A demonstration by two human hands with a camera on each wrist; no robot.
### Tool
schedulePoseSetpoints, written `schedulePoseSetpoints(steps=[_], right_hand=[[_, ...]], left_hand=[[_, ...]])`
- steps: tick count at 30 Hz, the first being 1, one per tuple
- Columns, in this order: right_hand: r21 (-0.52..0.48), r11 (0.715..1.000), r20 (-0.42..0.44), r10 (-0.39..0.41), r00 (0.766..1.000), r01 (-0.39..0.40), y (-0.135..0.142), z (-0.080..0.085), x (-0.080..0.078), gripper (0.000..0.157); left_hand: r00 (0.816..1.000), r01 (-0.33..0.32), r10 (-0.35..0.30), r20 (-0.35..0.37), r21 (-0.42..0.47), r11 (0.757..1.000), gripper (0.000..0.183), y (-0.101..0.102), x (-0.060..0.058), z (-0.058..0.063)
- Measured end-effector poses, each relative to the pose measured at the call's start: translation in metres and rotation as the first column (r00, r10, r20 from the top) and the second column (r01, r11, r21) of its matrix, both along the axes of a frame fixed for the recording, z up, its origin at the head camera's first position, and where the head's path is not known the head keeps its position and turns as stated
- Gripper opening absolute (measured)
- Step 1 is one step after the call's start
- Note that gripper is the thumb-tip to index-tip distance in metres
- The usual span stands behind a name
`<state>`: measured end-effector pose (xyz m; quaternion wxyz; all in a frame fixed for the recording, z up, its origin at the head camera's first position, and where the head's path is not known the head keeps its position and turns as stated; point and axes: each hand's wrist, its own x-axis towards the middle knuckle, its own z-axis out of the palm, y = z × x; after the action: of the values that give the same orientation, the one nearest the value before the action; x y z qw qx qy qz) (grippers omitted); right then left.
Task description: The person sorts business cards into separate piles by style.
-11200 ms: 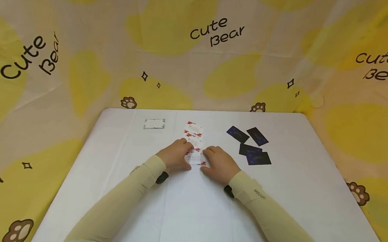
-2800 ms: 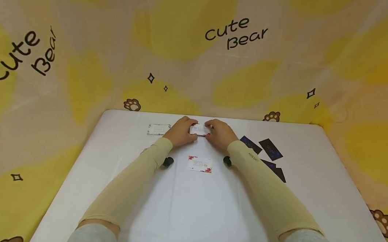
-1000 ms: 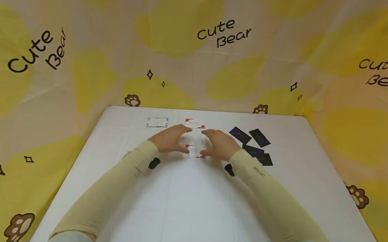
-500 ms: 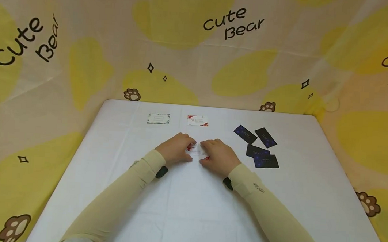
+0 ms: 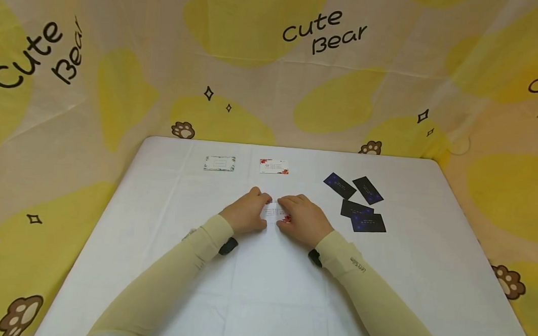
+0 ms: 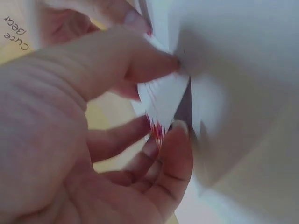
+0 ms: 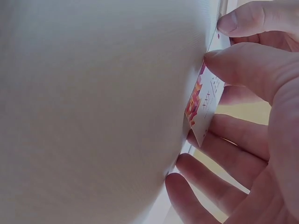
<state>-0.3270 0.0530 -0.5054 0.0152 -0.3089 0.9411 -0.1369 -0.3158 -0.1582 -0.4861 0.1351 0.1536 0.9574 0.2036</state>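
Note:
In the head view, a white business card with red floral corners lies between my two hands at the middle of the table. My left hand pinches its left end between thumb and fingers, and my right hand grips the right end the same way. The left wrist view shows the card tilted, with its near edge at the thumb. In the right wrist view the card's printed corner shows beside the right thumb. Behind the hands sits another red-cornered business card, apart from them.
A white card with a leafy green border lies at the back left. To the right are several dark blue cards, two of them overlapping. The white table meets a yellow patterned cloth behind.
Red-cornered cards earlier spread in a column were gathered and set at the back. Both hands then came back nearer, over the card left in the middle, and closed on its ends.

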Motion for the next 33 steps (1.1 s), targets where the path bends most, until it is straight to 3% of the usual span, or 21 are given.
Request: schedulePoseSetpoints(steps=[6, 11, 14, 18, 23, 28, 33], right_hand=[[0.002, 1.0, -0.011, 0.001, 1.0, -0.001, 0.001, 0.0, -0.001, 0.061], [0.023, 1.0, -0.009, 0.012, 1.0, -0.011, -0.001, 0.008, -0.011, 0.061], [0.062, 0.998, -0.019, 0.006, 1.0, -0.004, -0.005, 0.018, -0.03, 0.059], [0.085, 0.996, -0.045, -0.028, 0.999, 0.031, -0.014, 0.023, -0.068, 0.056], [0.036, 0.997, 0.013, -0.074, 0.997, 0.074, -0.027, 0.013, -0.111, 0.051], [0.036, 0.997, 0.094, -0.072, 0.993, 0.068, -0.03, 0.004, -0.13, 0.053], [0.046, 0.996, 0.079, -0.076, 0.994, 0.072, -0.028, 0.01, -0.142, 0.051]], left_hand=[[0.998, -0.056, 0.053, 0.039, 0.089, 0.994, 0.072, 0.0, 0.001, -0.003], [0.999, 0.009, -0.006, -0.046, 0.063, 0.998, 0.067, -0.006, -0.007, 0.004], [0.994, 0.04, -0.04, -0.104, -0.004, 0.999, 0.069, -0.013, -0.025, 0.009], [0.982, 0.029, -0.041, -0.185, -0.067, 0.997, 0.068, -0.019, -0.061, 0.009], [0.988, -0.036, 0.028, -0.153, -0.047, 0.998, 0.063, -0.028, -0.102, 0.0], [0.996, -0.031, 0.031, -0.083, -0.002, 1.0, 0.066, -0.031, -0.122, -0.003], [0.996, -0.004, 0.005, -0.091, 0.013, 1.0, 0.068, -0.031, -0.134, 0.002]])
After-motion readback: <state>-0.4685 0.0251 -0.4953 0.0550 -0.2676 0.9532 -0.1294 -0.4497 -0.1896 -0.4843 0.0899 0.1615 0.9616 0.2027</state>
